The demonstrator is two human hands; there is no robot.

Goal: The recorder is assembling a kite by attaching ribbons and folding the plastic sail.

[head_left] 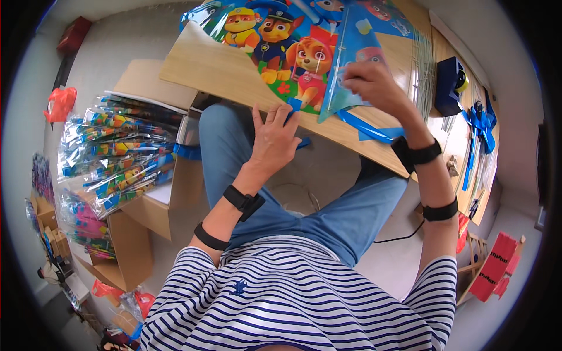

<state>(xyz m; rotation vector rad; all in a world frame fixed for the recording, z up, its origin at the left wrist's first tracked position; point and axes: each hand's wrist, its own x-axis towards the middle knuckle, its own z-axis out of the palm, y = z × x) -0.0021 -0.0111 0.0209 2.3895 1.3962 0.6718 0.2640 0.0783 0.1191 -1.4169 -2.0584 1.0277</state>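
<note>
A plastic sheet kite (266, 44) printed with cartoon puppies lies on the wooden table (216, 67). At its near edge, my left hand (272, 140) grips a blue ribbon (294, 104); one end sticks up beside the fingers, and another piece shows below the table edge. My right hand (374, 88) is closed, with fingers curled, above the kite's blue, translucent right part (351, 58). Whatever those fingers hold, if anything, is hidden. Under the right forearm, a loop of blue strip (369, 130) lies along the table edge.
Cardboard boxes (132, 243) on the left hold several clear-wrapped, colourful packs (126, 146). Thin pale rods (422, 76), a dark blue tape dispenser (449, 88) and a bundle of blue ribbons (481, 126) are on the table's right side. A red stand (496, 266) is at lower right.
</note>
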